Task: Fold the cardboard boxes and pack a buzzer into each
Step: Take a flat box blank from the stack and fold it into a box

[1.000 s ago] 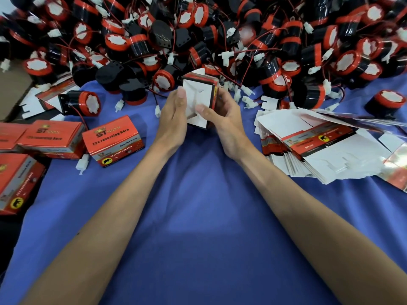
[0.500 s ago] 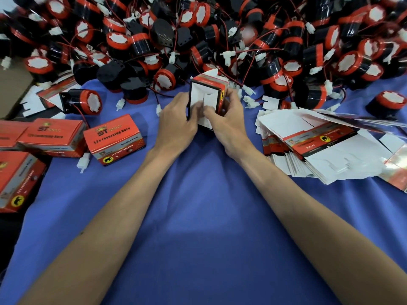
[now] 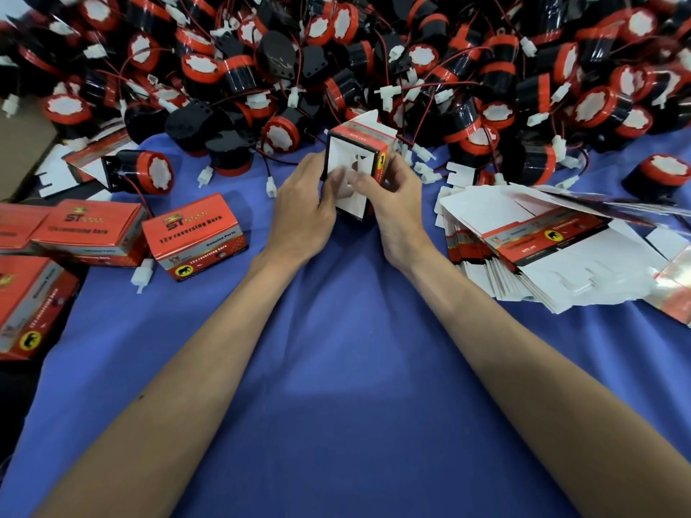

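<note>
Head view. Cardboard box held at the cloth's far middle, white flapped end facing the wearer, long axis running away toward the buzzer pile just behind. Left hand and right hand grip its sides, thumbs pressing the white flaps; fingertips blurred. Finished boxes left, flat blanks right. Bare blue cloth nearside.

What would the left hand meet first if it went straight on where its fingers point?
The left hand points at the open box, which it holds; behind that, probably the heap of buzzers.
</note>
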Demonstrator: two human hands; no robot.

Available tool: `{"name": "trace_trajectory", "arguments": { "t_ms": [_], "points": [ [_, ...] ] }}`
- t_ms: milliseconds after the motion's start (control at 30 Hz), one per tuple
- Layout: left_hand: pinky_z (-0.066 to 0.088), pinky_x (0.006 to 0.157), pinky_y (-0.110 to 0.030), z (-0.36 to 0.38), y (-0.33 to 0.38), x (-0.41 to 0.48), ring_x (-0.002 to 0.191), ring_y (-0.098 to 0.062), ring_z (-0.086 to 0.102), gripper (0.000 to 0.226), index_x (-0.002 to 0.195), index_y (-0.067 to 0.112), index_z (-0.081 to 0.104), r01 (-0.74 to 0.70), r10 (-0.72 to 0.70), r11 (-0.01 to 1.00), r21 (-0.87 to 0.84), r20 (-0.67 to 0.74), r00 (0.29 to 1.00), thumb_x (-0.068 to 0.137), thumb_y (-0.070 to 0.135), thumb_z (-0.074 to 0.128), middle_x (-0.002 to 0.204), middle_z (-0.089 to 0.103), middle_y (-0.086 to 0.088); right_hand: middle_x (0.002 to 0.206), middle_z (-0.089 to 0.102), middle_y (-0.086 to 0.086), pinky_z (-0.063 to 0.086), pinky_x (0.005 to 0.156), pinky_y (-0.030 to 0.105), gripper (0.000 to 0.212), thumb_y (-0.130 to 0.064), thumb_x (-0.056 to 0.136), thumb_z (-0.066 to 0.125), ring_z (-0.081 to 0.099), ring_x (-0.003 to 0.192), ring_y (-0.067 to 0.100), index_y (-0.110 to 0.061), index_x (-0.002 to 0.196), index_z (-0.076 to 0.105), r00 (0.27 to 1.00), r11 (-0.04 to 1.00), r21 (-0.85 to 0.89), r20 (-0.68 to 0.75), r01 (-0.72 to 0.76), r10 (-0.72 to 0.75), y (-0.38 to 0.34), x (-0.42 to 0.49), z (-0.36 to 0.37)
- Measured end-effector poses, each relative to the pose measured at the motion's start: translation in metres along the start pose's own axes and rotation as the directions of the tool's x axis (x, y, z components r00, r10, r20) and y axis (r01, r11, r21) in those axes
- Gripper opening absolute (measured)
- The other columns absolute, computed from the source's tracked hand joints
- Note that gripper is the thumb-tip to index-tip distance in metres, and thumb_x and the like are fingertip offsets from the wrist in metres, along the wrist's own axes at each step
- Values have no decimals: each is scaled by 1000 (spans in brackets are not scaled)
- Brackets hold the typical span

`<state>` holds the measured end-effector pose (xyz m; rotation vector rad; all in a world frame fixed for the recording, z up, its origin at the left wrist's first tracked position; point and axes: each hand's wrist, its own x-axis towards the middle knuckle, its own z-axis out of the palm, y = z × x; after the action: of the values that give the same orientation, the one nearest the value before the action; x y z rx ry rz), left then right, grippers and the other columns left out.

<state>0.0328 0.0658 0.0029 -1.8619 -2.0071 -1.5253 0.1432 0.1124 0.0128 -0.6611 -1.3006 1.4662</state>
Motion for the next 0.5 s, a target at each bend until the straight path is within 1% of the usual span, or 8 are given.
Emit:
{"name": "trace_trajectory", "arguments": {
  "t_ms": [67, 100, 133, 200, 300, 333, 400, 500],
  "points": [
    [36, 70, -26, 0, -1, 0, 86, -18, 55, 34, 108, 0, 60, 12, -12, 1000, -18, 13, 1000, 102, 27, 39, 98, 63, -12, 88, 65, 12, 51, 81, 38, 22, -6, 74, 69, 60, 84, 23, -3, 94, 62, 1000, 1000, 16, 4, -21, 21, -1, -1, 0],
    [39, 73, -28, -1, -1, 0, 89, -19, 56, 35, 110, 1, 60, 19, -18, 999, -32, 18, 1000, 102, 27, 39, 101, 63, -13, 87, 66, 10, 52, 79, 35, 22, -7, 72, 70, 61, 83, 21, -2, 93, 63, 1000, 999, 18, 5, -29, 29, -1, -1, 0],
    [41, 75, -30, -1, -1, 0, 90, -21, 57, 36, 110, 0, 60, 28, -27, 999, -47, 18, 999, 102, 27, 38, 101, 63, -13, 86, 66, 12, 52, 78, 34, 25, -7, 71, 71, 61, 81, 21, 4, 93, 63, 999, 999, 18, 0, -35, 35, 0, 0, 0],
    [42, 73, -36, -2, -1, 1, 85, -26, 56, 38, 102, -5, 58, 41, -41, 996, -74, 5, 999, 101, 25, 35, 94, 61, -16, 87, 61, 15, 49, 77, 38, 35, -3, 72, 72, 56, 82, 23, 16, 98, 58, 999, 999, 12, -20, -41, 42, 1, 1, 1],
    [40, 69, -41, -2, -1, 1, 76, -29, 51, 40, 91, -10, 53, 56, -57, 995, -86, -10, 998, 102, 23, 33, 86, 56, -20, 88, 55, 15, 44, 78, 40, 36, 2, 72, 67, 49, 83, 24, 21, 100, 52, 998, 999, 17, -20, -51, 52, 1, 1, 1],
    [39, 69, -40, -1, -1, 1, 75, -28, 49, 40, 89, -10, 53, 60, -61, 994, -88, -12, 998, 102, 23, 32, 85, 55, -19, 88, 55, 15, 43, 78, 40, 36, 3, 72, 65, 49, 83, 25, 21, 101, 52, 999, 998, 20, -14, -52, 52, 0, 1, 1],
    [38, 68, -36, -1, -2, 1, 74, -20, 46, 39, 88, -7, 52, 71, -73, 994, -89, -18, 997, 101, 24, 32, 83, 52, -12, 89, 58, 15, 46, 78, 39, 34, 3, 72, 65, 52, 83, 24, 18, 101, 55, 998, 998, 31, -2, -56, 56, -2, 0, 1],
    [41, 74, -33, 0, -2, 1, 82, -13, 50, 37, 97, 3, 56, 100, -99, 987, -128, 16, 995, 102, 28, 30, 91, 54, -4, 90, 64, 14, 51, 77, 32, 34, -3, 69, 65, 59, 84, 22, 5, 102, 62, 997, 994, 76, 26, -78, 76, -5, -2, 0]
  ]
}}
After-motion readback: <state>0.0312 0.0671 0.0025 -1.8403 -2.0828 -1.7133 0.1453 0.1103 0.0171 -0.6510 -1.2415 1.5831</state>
